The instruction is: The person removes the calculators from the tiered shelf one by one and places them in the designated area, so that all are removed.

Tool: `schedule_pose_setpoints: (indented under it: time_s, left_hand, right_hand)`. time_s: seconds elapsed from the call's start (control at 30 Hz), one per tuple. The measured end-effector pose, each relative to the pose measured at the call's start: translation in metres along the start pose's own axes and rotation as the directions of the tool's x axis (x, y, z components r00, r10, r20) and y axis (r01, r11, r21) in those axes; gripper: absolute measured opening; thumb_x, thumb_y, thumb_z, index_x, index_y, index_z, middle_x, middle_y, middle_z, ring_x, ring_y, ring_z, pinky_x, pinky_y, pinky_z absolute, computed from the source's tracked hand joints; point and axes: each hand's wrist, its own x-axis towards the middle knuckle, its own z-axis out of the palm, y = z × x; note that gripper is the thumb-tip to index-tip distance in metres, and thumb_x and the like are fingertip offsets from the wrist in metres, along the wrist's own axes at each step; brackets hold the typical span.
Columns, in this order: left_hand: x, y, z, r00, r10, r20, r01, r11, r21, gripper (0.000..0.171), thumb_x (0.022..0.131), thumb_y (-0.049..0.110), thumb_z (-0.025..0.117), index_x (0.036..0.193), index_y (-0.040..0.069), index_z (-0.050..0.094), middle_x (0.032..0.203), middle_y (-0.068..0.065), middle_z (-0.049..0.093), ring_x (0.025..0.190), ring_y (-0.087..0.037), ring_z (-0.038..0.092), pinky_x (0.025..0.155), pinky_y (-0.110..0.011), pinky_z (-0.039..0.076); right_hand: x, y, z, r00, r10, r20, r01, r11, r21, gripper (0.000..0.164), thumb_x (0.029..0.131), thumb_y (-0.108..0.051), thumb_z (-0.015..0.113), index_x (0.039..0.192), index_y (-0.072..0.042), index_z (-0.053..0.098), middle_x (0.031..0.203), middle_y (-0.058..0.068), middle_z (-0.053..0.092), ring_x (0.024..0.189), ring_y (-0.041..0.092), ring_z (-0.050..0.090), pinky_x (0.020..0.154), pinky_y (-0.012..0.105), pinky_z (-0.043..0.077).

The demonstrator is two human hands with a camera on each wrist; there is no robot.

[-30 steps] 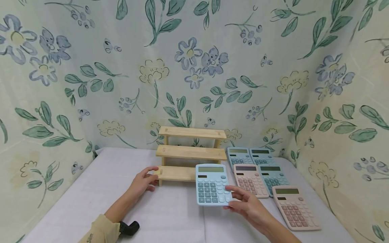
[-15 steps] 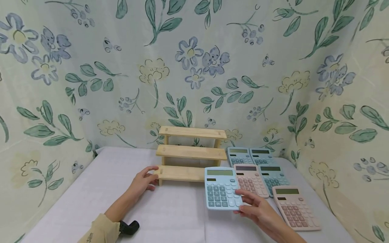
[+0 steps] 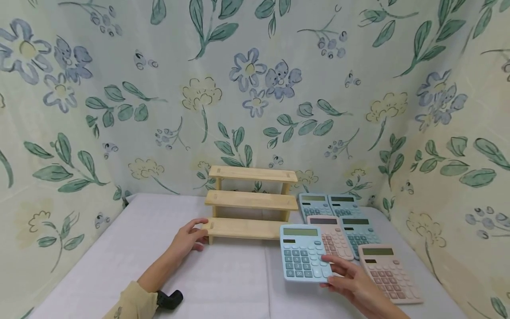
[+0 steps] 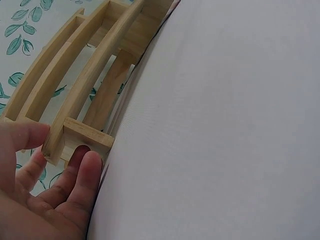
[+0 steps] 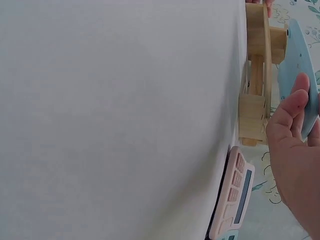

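Note:
A light-blue calculator point(image 3: 301, 253) is held up at a tilt in front of the stand's right end, its keys and screen facing the head camera. My right hand point(image 3: 352, 277) pinches it by the lower right edge; in the right wrist view the thumb lies across its back point(image 5: 295, 65). A three-tier wooden stand point(image 3: 247, 227) occupies the middle of the table's back part. At the left end of its lowest board, my left hand point(image 3: 187, 237) grips the wood, with fingers above and below the board in the left wrist view.
On the right lie several calculators: a pink one point(image 3: 386, 274) nearest, another pink one point(image 3: 336, 243) partly hidden behind the held one, and blue ones point(image 3: 360, 231) farther back. White cloth point(image 3: 223, 283) covers the table. Floral fabric point(image 3: 255, 133) hangs behind and at both sides.
My right hand has carried the blue calculator right and slightly down, away from the lowest board and toward the other calculators. The left hand and the stand stay where they were.

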Motion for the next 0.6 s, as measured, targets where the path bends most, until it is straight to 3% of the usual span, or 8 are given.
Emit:
schedule_pose_setpoints:
  time_s: [0.2,0.43,0.6]
  left_hand:
    - [0.0,-0.001,0.0,1.0,0.007,0.001,-0.007,1.0,0.0,0.039,0.097,0.02,0.061,0.136,0.015,0.057,0.103,-0.012,0.07,0.086,-0.021,0.065,0.068,-0.032,0.057]
    - [0.003,-0.005,0.0,1.0,0.008,-0.011,-0.008,1.0,0.007,0.04,0.097,0.019,0.06,0.137,0.016,0.057,0.106,-0.012,0.07,0.085,-0.02,0.064,0.069,-0.033,0.057]
    - [0.003,-0.006,-0.001,1.0,0.014,-0.006,-0.014,1.0,0.005,0.04,0.097,0.019,0.061,0.137,0.016,0.057,0.106,-0.012,0.07,0.085,-0.021,0.065,0.069,-0.032,0.057]
  right_hand:
    - [-0.006,0.009,-0.011,0.999,0.011,-0.037,-0.011,1.0,-0.016,0.069,0.093,-0.012,0.07,0.152,-0.001,0.038,0.128,0.011,0.061,0.108,0.036,0.067,0.096,0.042,0.055]
    - [-0.013,0.019,-0.027,0.999,0.034,0.006,-0.034,0.999,0.008,0.064,0.095,-0.007,0.065,0.152,0.0,0.037,0.126,0.009,0.06,0.107,0.027,0.065,0.098,0.04,0.054]
    - [-0.018,0.024,-0.039,0.997,0.065,-0.032,-0.065,0.998,0.01,0.064,0.094,-0.008,0.067,0.152,-0.002,0.039,0.123,0.006,0.063,0.108,0.027,0.067,0.097,0.04,0.055]
